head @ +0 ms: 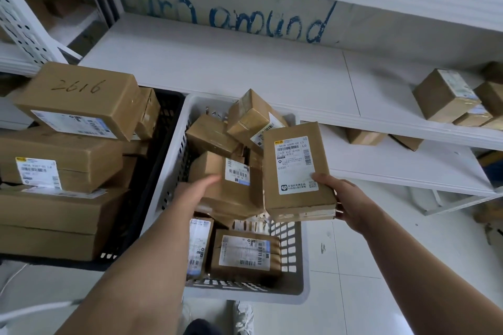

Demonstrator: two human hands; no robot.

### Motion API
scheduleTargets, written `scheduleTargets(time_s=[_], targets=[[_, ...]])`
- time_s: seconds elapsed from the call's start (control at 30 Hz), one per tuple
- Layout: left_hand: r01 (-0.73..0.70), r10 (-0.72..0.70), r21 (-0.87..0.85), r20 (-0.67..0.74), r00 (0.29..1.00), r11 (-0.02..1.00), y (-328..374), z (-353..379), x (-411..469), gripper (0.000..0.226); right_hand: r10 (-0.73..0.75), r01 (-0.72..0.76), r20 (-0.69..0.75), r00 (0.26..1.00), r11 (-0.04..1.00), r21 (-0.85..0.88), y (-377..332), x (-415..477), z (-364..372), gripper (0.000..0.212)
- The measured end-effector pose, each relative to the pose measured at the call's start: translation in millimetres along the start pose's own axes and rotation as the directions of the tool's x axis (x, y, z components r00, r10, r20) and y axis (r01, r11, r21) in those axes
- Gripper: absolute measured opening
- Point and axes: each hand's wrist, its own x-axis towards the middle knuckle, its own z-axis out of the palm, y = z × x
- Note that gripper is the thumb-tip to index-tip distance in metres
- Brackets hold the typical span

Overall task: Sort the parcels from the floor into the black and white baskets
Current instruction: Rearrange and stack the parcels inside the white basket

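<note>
A white basket (298, 292) stands in the middle, holding several small brown parcels. To its left a black basket (152, 179) is piled with larger brown boxes, the top one marked 2616 (79, 99). My right hand (344, 200) grips a flat brown parcel with a white label (295, 166) by its lower right corner, above the white basket's right side. My left hand (198, 187) reaches over the white basket with fingers straight, touching a small labelled parcel (217, 179) in the pile.
White shelving (245, 68) runs behind the baskets, with blue writing on its back panel. More brown boxes (446, 95) sit on the shelf at right and two on the lower shelf (364, 136). White tiled floor (367, 280) lies at lower right; my shoe (243, 315) shows below.
</note>
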Motion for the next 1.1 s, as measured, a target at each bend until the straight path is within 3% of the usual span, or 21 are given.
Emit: scheduleTargets(time_s=[0.13, 0.23, 0.37, 0.43, 0.57, 0.67, 0.77, 0.97, 1.1], targets=[[-0.145, 0.159, 0.079, -0.221, 0.962, 0.986, 31.7, -15.4, -13.9, 0.137, -0.013, 0.014, 0.015, 1.0, 1.0, -0.025, -6.7, -9.0, 4.6, 0.044], [-0.226, 0.283, 0.205, -0.313, 0.907, 0.952, 48.3, -20.7, -31.5, 0.111, -0.046, 0.046, 0.002, 0.999, 0.997, -0.055, -13.7, -16.9, 10.7, 0.034], [-0.245, 0.433, 0.436, -0.407, 0.804, 0.866, 65.0, -25.3, -54.4, 0.104, -0.068, 0.075, 0.048, 0.997, 0.983, -0.168, -21.3, -21.2, 18.8, 0.065], [-0.24, 0.446, 0.444, -0.448, 0.775, 0.863, 65.8, -31.5, -57.5, 0.107, -0.058, 0.08, 0.091, 0.994, 0.962, -0.263, -24.3, -22.0, 22.5, 0.077], [-0.251, 0.423, 0.374, -0.504, 0.753, 0.893, 64.5, -48.9, -60.2, 0.109, -0.013, 0.087, 0.181, 0.983, 0.911, -0.403, -32.3, -27.2, 33.1, 0.073], [-0.26, 0.41, 0.346, -0.491, 0.769, 0.902, 61.6, -58.0, -60.3, 0.111, 0.014, 0.131, 0.261, 0.965, 0.839, -0.528, -36.4, -25.6, 43.8, 0.05], [-0.283, 0.417, 0.321, -0.503, 0.757, 0.904, 58.7, -61.4, -59.3, 0.113, 0.07, 0.192, 0.371, 0.926, 0.759, -0.622, -42.2, -23.5, 59.6, 0.041], [-0.299, 0.51, 0.461, -0.446, 0.735, 0.835, 56.5, -60.6, -56.8, 0.115, 0.187, 0.269, 0.432, 0.882, 0.553, -0.789, -28.0, 2.0, 83.7, 0.093], [-0.314, 0.538, 0.481, -0.451, 0.712, 0.819, 57.5, -60.5, -49.7, 0.114, 0.263, 0.287, 0.469, 0.843, 0.517, -0.806, -9.3, 29.1, 88.0, 0.098]])
